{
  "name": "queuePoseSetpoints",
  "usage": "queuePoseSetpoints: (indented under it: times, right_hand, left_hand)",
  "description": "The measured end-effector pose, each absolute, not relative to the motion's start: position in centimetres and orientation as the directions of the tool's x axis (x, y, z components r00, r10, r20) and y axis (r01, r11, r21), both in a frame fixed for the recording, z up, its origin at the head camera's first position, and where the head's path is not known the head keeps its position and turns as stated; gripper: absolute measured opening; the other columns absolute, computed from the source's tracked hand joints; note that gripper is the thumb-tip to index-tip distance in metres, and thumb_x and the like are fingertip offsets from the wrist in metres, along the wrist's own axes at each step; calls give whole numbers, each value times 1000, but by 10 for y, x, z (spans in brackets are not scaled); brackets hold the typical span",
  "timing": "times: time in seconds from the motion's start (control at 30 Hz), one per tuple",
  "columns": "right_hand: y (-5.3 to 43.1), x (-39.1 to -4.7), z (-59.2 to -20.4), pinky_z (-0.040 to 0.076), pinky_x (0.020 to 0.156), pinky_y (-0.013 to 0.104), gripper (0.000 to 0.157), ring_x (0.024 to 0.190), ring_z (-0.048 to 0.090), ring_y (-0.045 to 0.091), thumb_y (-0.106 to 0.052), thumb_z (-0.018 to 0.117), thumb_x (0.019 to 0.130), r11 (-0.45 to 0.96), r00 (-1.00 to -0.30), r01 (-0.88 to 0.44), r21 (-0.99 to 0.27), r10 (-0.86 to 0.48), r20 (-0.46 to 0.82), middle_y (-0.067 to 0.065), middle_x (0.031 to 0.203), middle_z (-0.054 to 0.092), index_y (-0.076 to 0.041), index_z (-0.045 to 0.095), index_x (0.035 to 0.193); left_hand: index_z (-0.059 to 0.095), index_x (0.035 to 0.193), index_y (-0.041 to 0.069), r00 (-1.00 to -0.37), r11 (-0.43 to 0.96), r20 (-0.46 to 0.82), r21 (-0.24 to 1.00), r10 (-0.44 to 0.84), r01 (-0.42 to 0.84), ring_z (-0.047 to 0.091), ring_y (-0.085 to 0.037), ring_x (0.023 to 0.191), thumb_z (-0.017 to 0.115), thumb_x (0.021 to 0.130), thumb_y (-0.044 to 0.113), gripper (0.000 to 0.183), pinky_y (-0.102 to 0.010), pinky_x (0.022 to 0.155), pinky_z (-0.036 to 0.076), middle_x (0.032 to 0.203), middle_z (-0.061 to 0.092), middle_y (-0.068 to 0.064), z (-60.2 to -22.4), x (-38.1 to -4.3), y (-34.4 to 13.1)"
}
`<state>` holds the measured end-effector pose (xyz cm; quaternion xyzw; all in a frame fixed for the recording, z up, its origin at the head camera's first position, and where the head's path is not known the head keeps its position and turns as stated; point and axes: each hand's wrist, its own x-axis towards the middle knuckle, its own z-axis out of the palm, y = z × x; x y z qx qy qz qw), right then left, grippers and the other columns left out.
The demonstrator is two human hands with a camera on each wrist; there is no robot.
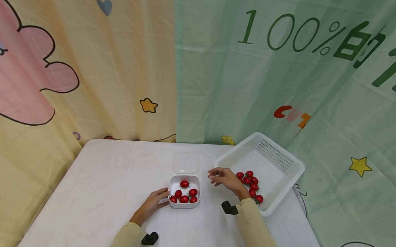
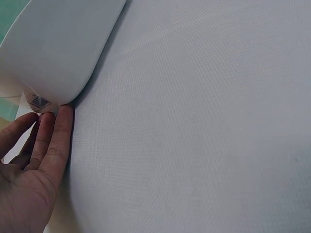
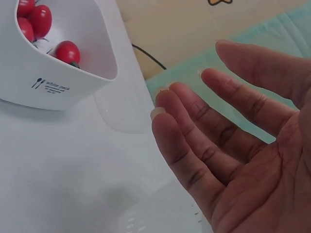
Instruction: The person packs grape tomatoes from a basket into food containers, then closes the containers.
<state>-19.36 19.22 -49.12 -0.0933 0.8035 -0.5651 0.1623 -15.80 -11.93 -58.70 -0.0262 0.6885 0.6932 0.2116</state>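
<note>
A small white box (image 1: pixel 184 206) stands on the table with several cherry tomatoes (image 1: pixel 184 184) inside, some showing green stems. My left hand (image 1: pixel 152 204) touches the box's left side with extended fingers. In the left wrist view those fingertips meet the box's lower edge beside a barcode label (image 2: pixel 40 102). Between the box and a white basket, my right hand (image 1: pixel 226 178) hovers with nothing in it, its fingers relaxed and apart in the right wrist view. More cherry tomatoes (image 1: pixel 254 187) lie in the basket's near left part, partly hidden by the right hand and forearm.
The white perforated basket (image 1: pixel 274 175) sits at the table's right, set at an angle. Just behind the box lies a translucent lid (image 1: pixel 185 163), flat on the white tablecloth (image 1: pixel 124 179). Printed curtains (image 1: pixel 206 83) hang behind the table.
</note>
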Motion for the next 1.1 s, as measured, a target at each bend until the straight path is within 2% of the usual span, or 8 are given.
queuePoseSetpoints:
  times: [0.23,0.43,0.6,0.73,0.87,1.0,1.1]
  right_hand:
    - [203,-192,-489,57,80,41,35,91,65,30,-17,63,94,288,-937,32,-957,-325,-130,24,114,62,6,60,120]
    - [212,-191,-487,58,79,38,36,90,65,24,-20,65,93,290,-951,55,-955,-277,-139,21,113,64,3,61,120]
    - [223,-191,-486,57,75,32,39,89,63,23,-15,66,92,275,-958,35,-961,-265,-111,17,107,67,9,59,121]
    - [233,-190,-484,51,68,28,39,88,64,26,-19,67,91,314,-965,101,-944,-198,-169,10,98,69,3,61,122]
    - [242,-188,-481,48,70,34,40,88,65,30,-23,68,91,344,-967,165,-924,-129,-220,12,100,68,-2,62,124]
    - [251,-187,-482,52,83,46,40,87,64,25,-19,65,93,346,-970,165,-923,-113,-216,16,106,67,4,59,125]
    - [258,-187,-484,52,87,49,40,90,63,29,-18,63,94,339,-968,178,-924,-110,-227,18,109,66,6,58,125]
  left_hand:
    - [38,139,-12,-908,31,-344,937,238,-347,50,-36,121,53,99,27,58,-45,98,48,139,44,-28,-587,-157,-118]
    - [38,139,-12,-907,31,-346,936,241,-349,50,-34,120,54,99,28,59,-44,98,49,139,44,-27,-589,-157,-119]
    - [37,140,-12,-903,27,-352,934,244,-357,50,-34,121,54,99,29,60,-44,99,48,139,44,-27,-589,-157,-120]
    - [38,140,-11,-904,30,-352,934,244,-355,50,-35,121,54,98,29,60,-44,99,48,139,44,-27,-590,-157,-119]
    - [39,139,-12,-906,32,-343,938,250,-346,50,-34,121,54,99,28,59,-45,99,48,139,45,-27,-590,-158,-119]
    - [38,139,-12,-906,27,-339,939,255,-344,50,-33,121,53,99,27,58,-44,99,48,139,45,-27,-589,-158,-119]
    - [39,139,-12,-906,27,-339,939,253,-344,50,-33,120,53,99,27,57,-44,99,48,138,45,-27,-589,-158,-119]
